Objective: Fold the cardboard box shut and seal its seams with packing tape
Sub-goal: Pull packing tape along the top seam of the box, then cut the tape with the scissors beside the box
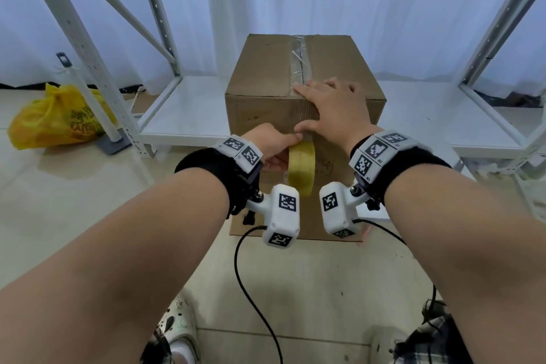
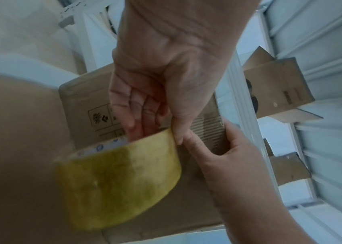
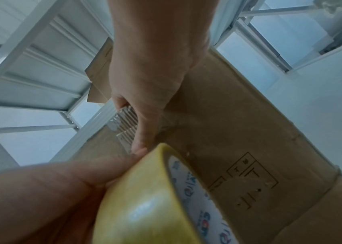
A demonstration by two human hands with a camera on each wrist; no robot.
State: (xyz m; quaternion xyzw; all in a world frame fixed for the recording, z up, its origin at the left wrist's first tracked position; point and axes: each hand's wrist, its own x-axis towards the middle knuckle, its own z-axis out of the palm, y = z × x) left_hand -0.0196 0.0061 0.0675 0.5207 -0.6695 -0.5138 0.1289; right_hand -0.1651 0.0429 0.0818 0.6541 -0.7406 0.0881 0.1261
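A brown cardboard box [image 1: 266, 68] stands on the floor with its top flaps folded shut. Clear tape [image 1: 300, 59] runs along the top seam and down over the near edge. My left hand [image 1: 266, 145] grips a yellowish tape roll [image 1: 301, 168] against the box's front face, fingers inside the core [image 2: 145, 115] and thumb on the outside. My right hand [image 1: 334, 109] lies over the near top edge, fingers flat on top, thumb pressing the tape strip on the front face [image 3: 141, 142] just above the roll [image 3: 145, 206].
White metal shelving [image 1: 183, 115] stands behind and to both sides of the box. A yellow plastic bag [image 1: 56, 118] lies on the floor at left. Black cables [image 1: 251, 289] hang from my wrists. Other cardboard boxes [image 2: 278, 92] sit on the shelves.
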